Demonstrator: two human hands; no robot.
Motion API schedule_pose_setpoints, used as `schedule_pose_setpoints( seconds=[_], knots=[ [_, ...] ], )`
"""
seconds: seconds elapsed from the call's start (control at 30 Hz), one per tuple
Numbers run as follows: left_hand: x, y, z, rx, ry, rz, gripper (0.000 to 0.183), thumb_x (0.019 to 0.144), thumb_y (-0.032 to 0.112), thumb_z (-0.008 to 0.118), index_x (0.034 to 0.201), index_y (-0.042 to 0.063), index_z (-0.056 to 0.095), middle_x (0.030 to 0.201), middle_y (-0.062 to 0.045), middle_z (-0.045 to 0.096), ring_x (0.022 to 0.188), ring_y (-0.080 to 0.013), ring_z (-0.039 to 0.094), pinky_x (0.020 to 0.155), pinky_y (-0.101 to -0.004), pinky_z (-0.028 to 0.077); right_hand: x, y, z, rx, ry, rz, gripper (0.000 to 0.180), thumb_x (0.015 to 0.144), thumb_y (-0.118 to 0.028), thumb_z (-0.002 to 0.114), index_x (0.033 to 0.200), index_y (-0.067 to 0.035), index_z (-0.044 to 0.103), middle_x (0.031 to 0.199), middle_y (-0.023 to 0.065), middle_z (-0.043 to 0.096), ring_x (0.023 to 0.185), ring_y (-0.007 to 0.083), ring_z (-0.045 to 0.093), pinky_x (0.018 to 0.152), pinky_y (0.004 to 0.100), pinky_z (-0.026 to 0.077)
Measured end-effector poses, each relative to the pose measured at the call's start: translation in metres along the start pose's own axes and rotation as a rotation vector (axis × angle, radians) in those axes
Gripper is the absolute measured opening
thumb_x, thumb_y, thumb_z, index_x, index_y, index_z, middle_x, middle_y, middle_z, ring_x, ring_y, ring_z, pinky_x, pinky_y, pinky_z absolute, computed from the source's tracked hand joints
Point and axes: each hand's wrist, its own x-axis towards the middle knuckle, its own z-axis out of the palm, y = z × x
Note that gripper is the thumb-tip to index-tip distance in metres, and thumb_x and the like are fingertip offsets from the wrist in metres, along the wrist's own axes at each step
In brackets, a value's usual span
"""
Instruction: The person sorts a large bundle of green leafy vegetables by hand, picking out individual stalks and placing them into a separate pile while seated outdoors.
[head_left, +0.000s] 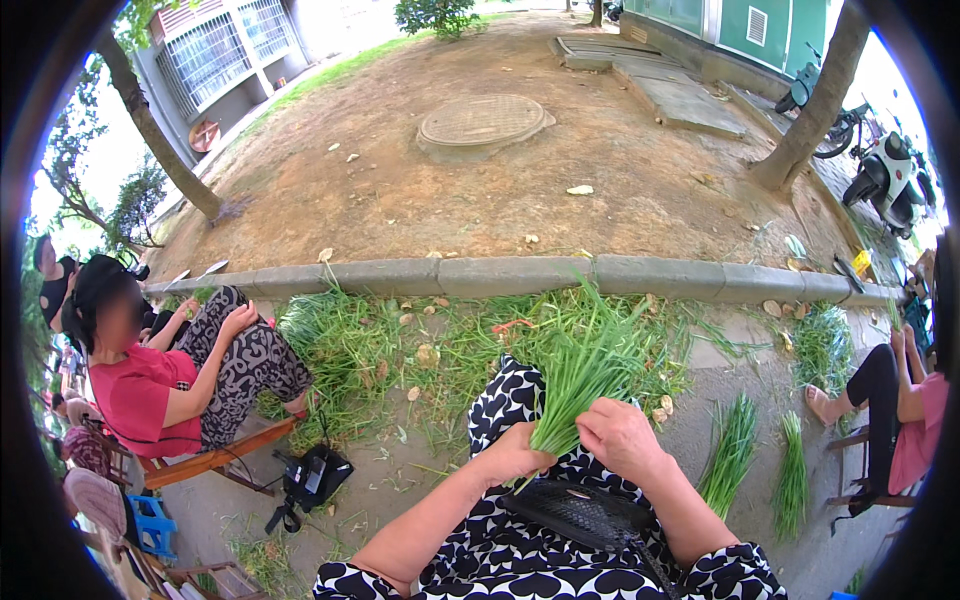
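My left hand (516, 454) is wrapped around the lower stems of a thick bunch of long green chives (581, 367). The blades fan up and away over my patterned lap, and a few stem ends poke out below my fist. Beside the bunch, my right hand (621, 441) has its fingers curled in at the right edge of the stems. Whether it pinches a blade is hidden. A black bag (577, 510) rests on my lap under both forearms. On the pavement to my right lie two sorted bundles, a wider one (731, 454) and a thinner one (792, 480).
Loose green trimmings (352, 352) cover the ground before me, up to a stone kerb (517, 276). A seated person in a red shirt (154, 390) is at left, near a black bag (319, 476) on the ground. Another seated person (911, 435) holds greens at right.
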Motion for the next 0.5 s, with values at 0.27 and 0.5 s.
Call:
schedule_pose_setpoints(
  seconds=[0.27,0.5],
  knots=[
    [0.008,0.006,-0.007,0.749,0.168,0.187,0.033,0.071,0.019,0.062,0.099,0.001,0.059,0.081,-0.022,0.064,0.078,-0.0387,0.062,0.071,-0.0447,0.048,-0.004,-0.002,0.01,0.073,0.131,0.116,0.005,0.074,-0.006,0.064,0.076,-0.003,0.06,0.072,0.011,0.056,0.067,0.0298,0.059,0.061,0.0386,0.049],
    [0.011,0.024,-0.002,0.915,0.265,0.234,0.038,0.073,0.015,0.052,0.109,0.005,0.058,0.079,-0.022,0.064,0.077,-0.0407,0.061,0.068,-0.0491,0.048,-0.006,0.001,0.02,0.182,0.302,0.33,0.009,0.073,0.0,0.065,0.081,-0.001,0.061,0.074,0.0137,0.06,0.062,0.0307,0.06,0.057,0.0388,0.049]
  ],
)
